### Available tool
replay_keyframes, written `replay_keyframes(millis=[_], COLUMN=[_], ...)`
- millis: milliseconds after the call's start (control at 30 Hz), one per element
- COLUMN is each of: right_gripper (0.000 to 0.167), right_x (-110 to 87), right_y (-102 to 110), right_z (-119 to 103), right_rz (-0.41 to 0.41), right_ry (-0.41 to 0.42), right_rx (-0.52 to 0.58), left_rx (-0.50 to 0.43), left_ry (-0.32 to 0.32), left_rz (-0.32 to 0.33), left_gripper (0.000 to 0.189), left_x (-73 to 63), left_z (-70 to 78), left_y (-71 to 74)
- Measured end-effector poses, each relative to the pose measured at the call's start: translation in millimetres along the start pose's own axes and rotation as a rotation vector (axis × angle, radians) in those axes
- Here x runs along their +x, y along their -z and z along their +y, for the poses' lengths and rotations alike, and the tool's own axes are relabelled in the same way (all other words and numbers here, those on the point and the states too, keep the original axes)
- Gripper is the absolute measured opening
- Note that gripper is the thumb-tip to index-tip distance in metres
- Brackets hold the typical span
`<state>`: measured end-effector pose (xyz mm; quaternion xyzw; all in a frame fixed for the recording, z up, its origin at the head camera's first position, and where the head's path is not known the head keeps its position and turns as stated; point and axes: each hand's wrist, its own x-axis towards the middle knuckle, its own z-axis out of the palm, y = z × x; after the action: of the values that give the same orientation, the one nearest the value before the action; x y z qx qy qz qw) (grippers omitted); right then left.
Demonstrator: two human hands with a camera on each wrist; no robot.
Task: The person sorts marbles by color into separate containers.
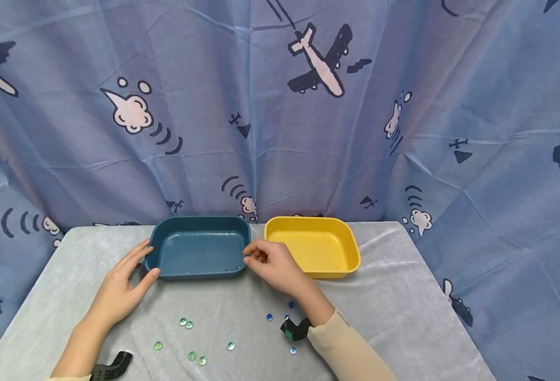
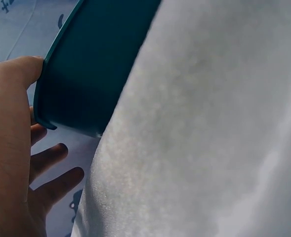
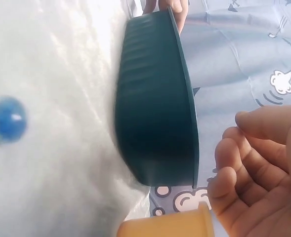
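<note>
A teal plastic tray (image 1: pixel 204 248) lies at the back of the table, with small greenish specks, too small to make out, by its front right inner corner. My left hand (image 1: pixel 120 288) rests at the tray's left end; in the left wrist view its thumb touches the rim and the other fingers are spread. Over the tray's right end hovers my right hand (image 1: pixel 272 264), fingers loosely bent, and the right wrist view shows nothing between them. Several green glass beads (image 1: pixel 192 355) are scattered in front of the tray. Blue glass beads (image 1: pixel 269 317) lie near my right forearm.
A yellow tray (image 1: pixel 351 259) stands right of the teal one, partly behind my right hand. Grey-white cloth (image 1: pixel 404 317) covers the table. A blue printed curtain (image 1: pixel 204 106) hangs behind and at the sides. Black wrist devices (image 1: pixel 113 366) sit on both arms.
</note>
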<state>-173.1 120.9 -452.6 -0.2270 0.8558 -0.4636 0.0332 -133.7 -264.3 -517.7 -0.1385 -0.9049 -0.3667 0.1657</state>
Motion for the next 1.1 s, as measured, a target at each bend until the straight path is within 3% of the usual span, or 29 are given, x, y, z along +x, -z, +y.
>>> replay_keyframes(millis=[233,400,733,1100], right_gripper=[0.015,0.009,0.013,0.012], right_x=[-20.5,-32.6,-52.4,-70.1], right_y=[3,0,-8,-25], right_z=[-5,-8,-6,-6], right_rz=[-0.031,-0.059,-0.161,-0.292], right_ry=[0.001,0.017,0.020,0.085], right_rx=[0.019,0.030,0.066,-0.016], left_rx=[0.005,-0.004,0.004,0.007], left_ry=[0.011,0.019,0.000,0.001], left_rz=[0.001,-0.006,0.011,0.014], left_gripper=[0.062,0.062,0.063,0.063], left_x=[-0.4,-0.8,-1.0,-1.5], left_z=[0.5,-0.1,-2.9,-2.8], left_y=[-0.7,-0.9,-1.9,-1.9])
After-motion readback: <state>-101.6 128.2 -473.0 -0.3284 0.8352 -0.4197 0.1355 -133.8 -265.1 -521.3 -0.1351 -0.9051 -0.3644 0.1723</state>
